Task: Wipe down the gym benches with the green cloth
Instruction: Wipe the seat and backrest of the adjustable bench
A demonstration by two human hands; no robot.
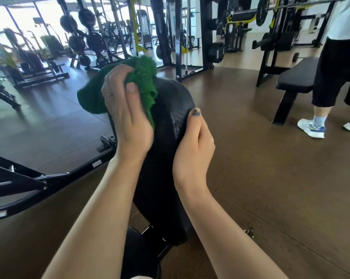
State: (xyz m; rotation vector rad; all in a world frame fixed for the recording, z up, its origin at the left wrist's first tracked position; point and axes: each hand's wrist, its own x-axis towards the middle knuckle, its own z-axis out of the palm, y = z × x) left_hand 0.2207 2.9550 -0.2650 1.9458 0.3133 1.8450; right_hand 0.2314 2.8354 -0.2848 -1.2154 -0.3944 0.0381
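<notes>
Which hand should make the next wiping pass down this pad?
Left. The left hand already grips the green terry cloth against the black padded backrest; the right hand only steadies its edge.

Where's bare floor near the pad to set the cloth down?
Free: brown floor right of the pad, up to the flat bench and the bystander's shoes. Also dark floor left, beyond the frame bar. Crowded: the pad, with left hand gripping the cloth and right hand holding its edge.
</notes>
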